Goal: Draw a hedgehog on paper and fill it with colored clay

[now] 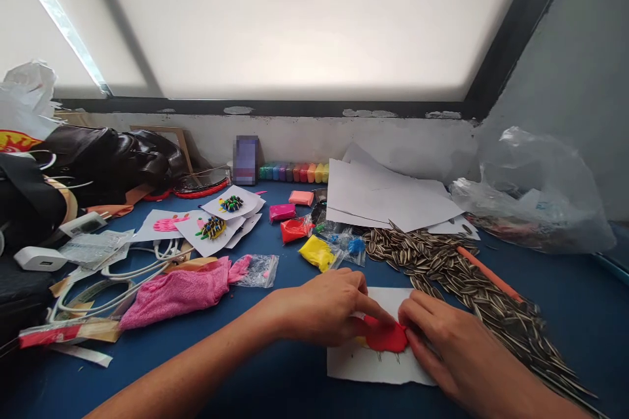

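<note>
Many striped seeds (426,256) flank the right hand (445,337).

The smooth red piece of modelling clay (392,338) is flattened into a rounded patch. It lies on the white paper sheet (368,370), where thin dark drawn strokes (379,357) are visible below it. The sheet rests on the blue bench (275,373).

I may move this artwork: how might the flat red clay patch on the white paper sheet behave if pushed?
The flat red clay patch would probably dent under the left hand, given its smooth, putty-like look. Being spread flat, it seems unlikely to roll. It may cling to the white paper sheet beneath it.
</note>
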`<control>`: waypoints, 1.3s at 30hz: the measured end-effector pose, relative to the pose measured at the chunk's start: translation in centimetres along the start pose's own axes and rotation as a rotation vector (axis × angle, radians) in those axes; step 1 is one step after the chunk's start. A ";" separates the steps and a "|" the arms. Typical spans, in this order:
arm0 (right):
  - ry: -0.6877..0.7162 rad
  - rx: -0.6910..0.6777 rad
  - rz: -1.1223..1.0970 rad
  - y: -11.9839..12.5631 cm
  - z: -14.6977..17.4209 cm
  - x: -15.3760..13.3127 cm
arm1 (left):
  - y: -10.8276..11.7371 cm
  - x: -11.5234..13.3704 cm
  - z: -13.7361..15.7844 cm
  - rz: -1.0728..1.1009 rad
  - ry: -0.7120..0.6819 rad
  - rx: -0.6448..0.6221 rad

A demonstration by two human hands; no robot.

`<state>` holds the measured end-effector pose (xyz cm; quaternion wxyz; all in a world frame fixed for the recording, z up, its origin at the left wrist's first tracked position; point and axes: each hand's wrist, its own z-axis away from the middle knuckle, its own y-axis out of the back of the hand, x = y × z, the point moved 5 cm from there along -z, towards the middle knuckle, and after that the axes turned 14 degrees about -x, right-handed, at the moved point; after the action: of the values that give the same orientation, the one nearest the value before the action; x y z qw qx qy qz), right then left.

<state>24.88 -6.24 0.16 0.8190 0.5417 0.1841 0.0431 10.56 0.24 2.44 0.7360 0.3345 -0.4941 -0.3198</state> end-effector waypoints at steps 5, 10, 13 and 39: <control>-0.005 -0.063 -0.046 0.1 0.3 0.2 | 0.0 -0.1 0.0 -0.015 0.018 -0.004; -0.023 -0.107 -0.082 0.4 0.8 0.5 | 0.0 -0.2 0.0 0.006 0.003 0.007; -0.051 -0.114 -0.075 0.6 1.0 0.8 | 0.0 -0.3 0.1 0.026 -0.004 0.005; 0.025 -0.065 -0.213 1.2 0.8 0.4 | 0.9 -0.7 0.0 0.205 0.058 0.186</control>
<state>25.66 -6.40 1.42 0.8336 0.4918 0.2494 -0.0314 10.46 1.31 2.87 0.7446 0.3583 -0.5317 -0.1859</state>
